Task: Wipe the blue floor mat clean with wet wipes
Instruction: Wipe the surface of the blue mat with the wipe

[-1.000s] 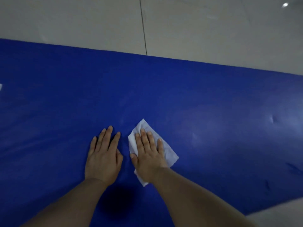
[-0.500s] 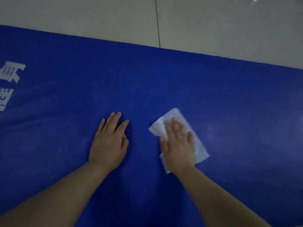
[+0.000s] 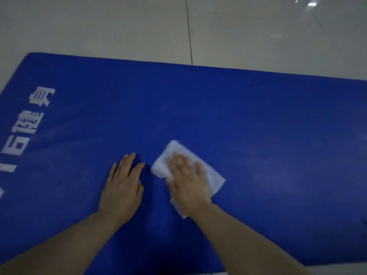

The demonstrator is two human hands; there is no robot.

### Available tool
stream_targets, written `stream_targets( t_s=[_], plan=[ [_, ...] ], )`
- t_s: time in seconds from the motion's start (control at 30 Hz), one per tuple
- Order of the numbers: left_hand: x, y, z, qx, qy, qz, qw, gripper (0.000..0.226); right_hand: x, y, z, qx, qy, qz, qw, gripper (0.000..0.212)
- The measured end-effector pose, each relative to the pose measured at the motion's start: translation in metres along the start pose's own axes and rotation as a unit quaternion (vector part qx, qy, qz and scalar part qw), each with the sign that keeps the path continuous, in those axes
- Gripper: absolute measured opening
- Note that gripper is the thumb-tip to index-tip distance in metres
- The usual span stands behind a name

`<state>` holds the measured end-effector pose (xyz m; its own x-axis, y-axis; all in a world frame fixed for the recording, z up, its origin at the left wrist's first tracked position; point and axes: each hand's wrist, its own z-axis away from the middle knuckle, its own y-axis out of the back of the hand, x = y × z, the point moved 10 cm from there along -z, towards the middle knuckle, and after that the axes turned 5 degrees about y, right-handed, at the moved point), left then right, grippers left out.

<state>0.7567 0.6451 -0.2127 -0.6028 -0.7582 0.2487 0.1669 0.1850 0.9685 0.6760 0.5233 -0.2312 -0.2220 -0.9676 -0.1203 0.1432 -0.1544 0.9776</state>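
Head view looks down on a blue floor mat (image 3: 258, 116) lying on pale floor tiles (image 3: 119, 26), its far edge running across the upper part of the picture and its rounded far-left corner in sight. The right hand (image 3: 188, 183) lies flat with straight fingers on a white wet wipe (image 3: 164, 161), pressing it to the mat near the middle, closer to the near edge; the wipe's corners stick out past the hand. The left hand (image 3: 123, 187) rests palm-down and flat on the mat just beside it, holding nothing. White printed characters (image 3: 27, 126) run along the mat's left end.
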Motion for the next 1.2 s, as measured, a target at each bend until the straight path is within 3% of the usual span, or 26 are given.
stream_targets(
  t_s=[0.07,0.13,0.2,0.27,0.33,0.4,0.5,0.57,0.63,0.73,0.8,0.87,0.93,1.0,1.07,1.13,1.2],
  plan=[
    [-0.006,-0.002,0.007,-0.006,-0.008,-0.006,1.000,0.054,0.076,0.015,0.022,0.053,-0.166,-0.012,0.985,0.061],
    [-0.008,-0.003,0.011,-0.012,-0.018,-0.003,1.000,0.053,0.134,0.007,0.049,0.009,-0.317,-0.065,0.946,0.058],
    [-0.010,-0.003,0.011,-0.014,-0.022,0.002,1.000,0.052,0.147,0.004,0.058,-0.022,-0.395,-0.106,0.912,0.058],
    [-0.011,-0.002,0.009,-0.013,-0.021,0.008,1.000,0.051,0.118,0.007,0.037,-0.023,-0.374,-0.089,0.923,0.062],
    [-0.012,-0.002,0.007,-0.002,-0.030,0.009,1.000,0.049,0.055,0.002,0.003,-0.043,-0.260,-0.050,0.963,0.070],
    [-0.014,-0.002,0.007,0.011,-0.042,0.010,0.999,0.044,-0.019,-0.003,-0.012,-0.012,-0.130,-0.039,0.991,0.064],
    [-0.018,-0.007,0.008,0.012,-0.032,0.032,0.999,0.045,-0.056,-0.007,-0.002,-0.008,-0.060,-0.073,0.995,0.057],
    [-0.017,-0.007,0.010,0.015,-0.037,0.041,0.998,0.045,-0.024,-0.010,0.013,0.002,-0.090,-0.047,0.995,0.059],
    [-0.015,-0.006,0.011,0.021,-0.044,0.049,0.998,0.040,0.036,-0.004,0.041,0.026,-0.205,-0.053,0.977,0.060],
    [-0.016,-0.006,0.011,0.022,-0.039,0.054,0.998,0.039,0.086,-0.012,0.079,-0.022,-0.318,-0.064,0.946,0.059],
    [-0.016,-0.007,0.012,0.012,-0.037,0.051,0.998,0.048,0.067,-0.013,0.083,-0.029,-0.306,-0.053,0.950,0.063],
    [-0.016,-0.007,0.012,0.007,-0.035,0.046,0.998,0.051,0.027,-0.011,0.072,0.013,-0.260,-0.026,0.965,0.066],
    [-0.015,-0.007,0.011,0.003,-0.033,0.046,0.998,0.051,-0.023,-0.009,0.057,0.044,-0.179,-0.038,0.982,0.057],
    [-0.015,-0.007,0.011,0.004,-0.038,0.047,0.998,0.051,-0.063,-0.014,0.047,0.011,-0.080,-0.053,0.995,0.056],
    [-0.015,-0.004,0.011,0.009,-0.045,0.048,0.998,0.045,-0.062,-0.017,0.046,0.001,-0.034,-0.044,0.998,0.055],
    [-0.014,-0.001,0.012,0.013,-0.045,0.057,0.997,0.039,-0.018,-0.017,0.056,-0.010,-0.091,-0.028,0.995,0.058],
    [-0.013,-0.001,0.013,0.013,-0.045,0.060,0.997,0.045,0.051,-0.012,0.079,-0.002,-0.216,-0.036,0.976,0.060]
  ],
)
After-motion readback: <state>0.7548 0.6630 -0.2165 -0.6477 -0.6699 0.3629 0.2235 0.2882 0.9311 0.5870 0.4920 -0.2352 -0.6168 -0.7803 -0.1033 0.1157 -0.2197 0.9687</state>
